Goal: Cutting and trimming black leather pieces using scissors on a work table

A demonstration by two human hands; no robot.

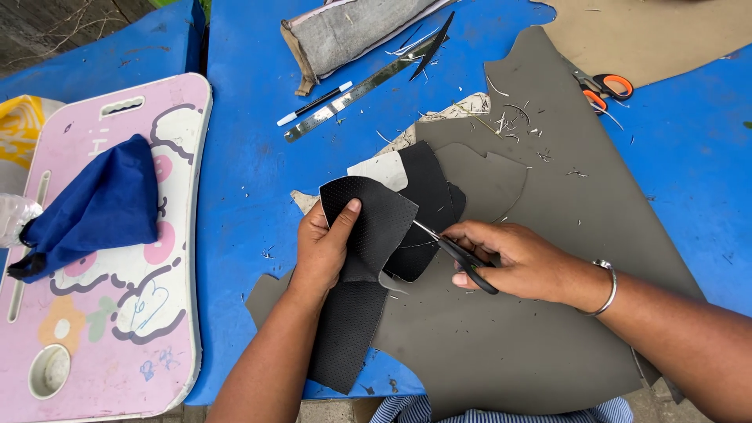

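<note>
My left hand (pixel 323 249) grips a black perforated sheet (pixel 368 235), thumb on top, holding it bent over a large grey-brown sheet of material (pixel 564 235). My right hand (pixel 517 258) is closed on small black-handled scissors (pixel 458 252), whose blades point left and meet the edge of the black sheet. More black cut pieces (pixel 429 188) lie just behind, overlapping a grey cut piece (pixel 489 180). A silver bangle (pixel 607 286) is on my right wrist.
A blue table (pixel 251 157) carries a metal ruler (pixel 352 94), a black-and-white pen (pixel 313 104), a grey fabric roll (pixel 352 31), orange-handled scissors (pixel 603 86) and a tan sheet (pixel 658 31). A pink lap tray (pixel 102 329) with a blue cloth (pixel 102 207) lies at left.
</note>
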